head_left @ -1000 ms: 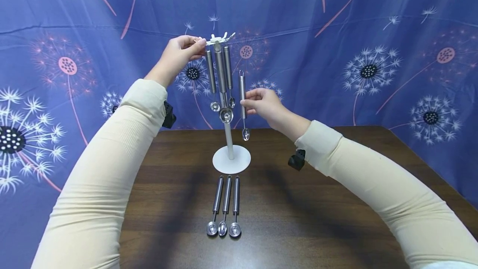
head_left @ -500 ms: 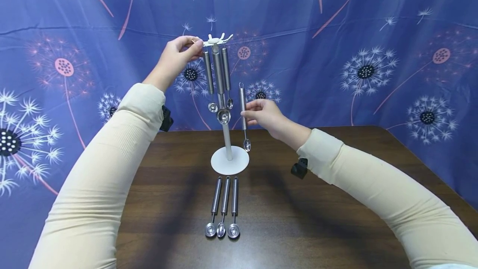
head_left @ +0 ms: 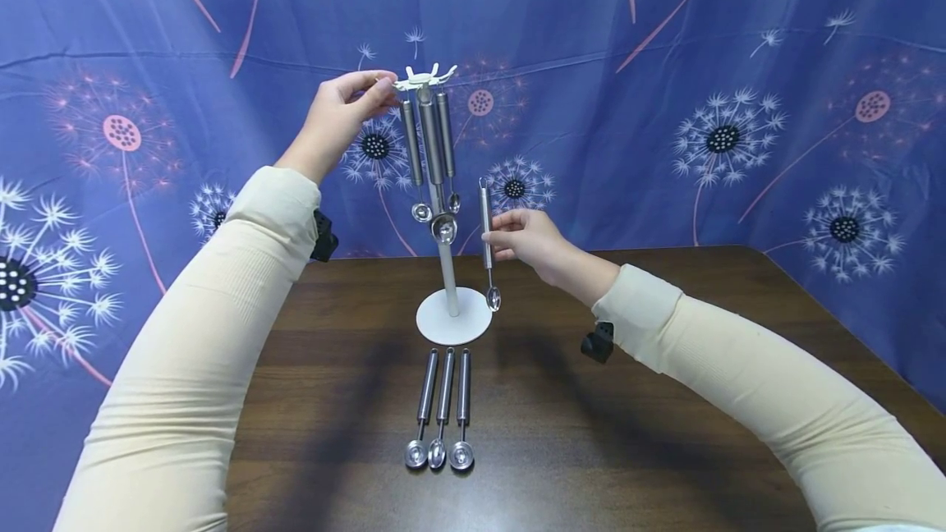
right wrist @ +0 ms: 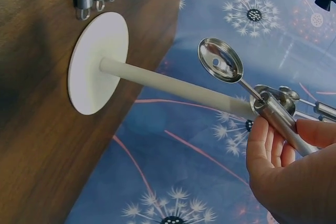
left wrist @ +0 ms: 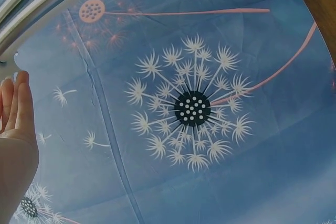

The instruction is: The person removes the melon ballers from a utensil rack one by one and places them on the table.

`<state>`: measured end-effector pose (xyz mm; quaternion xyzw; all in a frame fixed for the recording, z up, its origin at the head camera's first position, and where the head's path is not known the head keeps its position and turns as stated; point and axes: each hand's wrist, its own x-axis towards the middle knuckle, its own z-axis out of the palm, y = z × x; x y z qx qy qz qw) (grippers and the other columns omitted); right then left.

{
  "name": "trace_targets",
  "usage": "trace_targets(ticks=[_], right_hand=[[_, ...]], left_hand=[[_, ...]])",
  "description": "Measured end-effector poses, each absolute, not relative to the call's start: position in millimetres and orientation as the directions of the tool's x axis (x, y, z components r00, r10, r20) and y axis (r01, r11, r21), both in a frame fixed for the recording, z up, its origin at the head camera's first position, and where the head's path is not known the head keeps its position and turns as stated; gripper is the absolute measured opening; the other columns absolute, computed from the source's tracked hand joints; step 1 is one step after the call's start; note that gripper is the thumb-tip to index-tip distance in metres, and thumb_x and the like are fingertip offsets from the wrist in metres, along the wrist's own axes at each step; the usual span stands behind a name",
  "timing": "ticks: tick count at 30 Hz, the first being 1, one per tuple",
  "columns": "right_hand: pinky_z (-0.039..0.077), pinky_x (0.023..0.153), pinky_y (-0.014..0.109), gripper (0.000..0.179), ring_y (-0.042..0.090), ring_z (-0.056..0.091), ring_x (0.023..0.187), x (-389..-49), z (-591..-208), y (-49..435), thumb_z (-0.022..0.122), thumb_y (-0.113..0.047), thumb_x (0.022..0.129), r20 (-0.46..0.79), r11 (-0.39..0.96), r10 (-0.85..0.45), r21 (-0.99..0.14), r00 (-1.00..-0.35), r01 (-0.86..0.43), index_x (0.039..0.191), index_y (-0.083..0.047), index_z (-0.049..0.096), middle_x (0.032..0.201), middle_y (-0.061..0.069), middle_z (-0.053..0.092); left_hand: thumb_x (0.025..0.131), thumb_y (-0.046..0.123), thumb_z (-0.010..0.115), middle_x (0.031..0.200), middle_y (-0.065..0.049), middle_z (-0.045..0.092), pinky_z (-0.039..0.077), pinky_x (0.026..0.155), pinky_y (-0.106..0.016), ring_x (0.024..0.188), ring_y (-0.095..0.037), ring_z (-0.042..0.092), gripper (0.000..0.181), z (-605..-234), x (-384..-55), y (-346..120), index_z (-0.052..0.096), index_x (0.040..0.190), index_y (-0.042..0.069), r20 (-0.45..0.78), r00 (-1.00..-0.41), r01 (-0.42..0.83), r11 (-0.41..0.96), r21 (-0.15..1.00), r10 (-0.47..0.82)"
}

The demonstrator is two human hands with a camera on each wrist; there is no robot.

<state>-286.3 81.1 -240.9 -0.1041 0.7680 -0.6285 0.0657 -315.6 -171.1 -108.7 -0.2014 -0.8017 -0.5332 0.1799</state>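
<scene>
The right hand [head_left: 534, 243] holds a metal spoon [head_left: 484, 208] nearly upright in the air, just right of the white stand [head_left: 447, 269], loop end up and bowl down. Its fingers pinch the handle against the thumb. The left hand [head_left: 338, 115] pinches an outer arm of the stand's top, beside the hanging spoons [head_left: 411, 138].

The spoon looks stiff, light and hard to break, though its smooth handle could turn in a loose grip; mid-handle seems the best hold, leaving the loop free.

The right wrist view shows the fingers curled under the handle and what looks like a hole in the bowl, too small to tell in the head view. Only the head view shows whole the three spoons [head_left: 446, 388] on the tabletop [head_left: 628, 433]; the left wrist view catches mostly patterned cloth [left wrist: 283, 140].
</scene>
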Motion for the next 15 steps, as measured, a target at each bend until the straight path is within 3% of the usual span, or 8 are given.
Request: trace_targets(ticks=[7, 15], right_hand=[[0.058, 0.086, 0.032, 0.031, 0.010, 0.063, 0.075, -286, -248, 84, 0.063, -0.003, 0.092, 0.019, 0.169, -0.234, -0.984, -0.972, -0.060, 0.119, 0.008, 0.055, 0.093, 0.005, 0.060], [0.057, 0.088, 0.034, 0.033, 0.011, 0.063, 0.077, -286, -253, 88, 0.063, -0.004, 0.092, 0.012, 0.183, -0.235, -0.982, -0.972, -0.056, 0.121, 0.008, 0.054, 0.097, 0.006, 0.060]], left_hand=[[0.096, 0.031, 0.061, 0.118, -0.007, 0.065, 0.045, 0.105, -0.028, 0.109, -0.013, 0.062, 0.038, -109, -315, -168, 0.062, 0.127, 0.009, 0.540, -0.837, 0.527, 0.386, 0.757, 0.083], [0.093, 0.032, 0.065, 0.106, 0.006, 0.061, 0.044, 0.103, -0.027, 0.107, -0.010, 0.059, 0.043, -109, -315, -165, 0.060, 0.129, 0.008, 0.544, -0.837, 0.517, 0.406, 0.753, 0.055]])
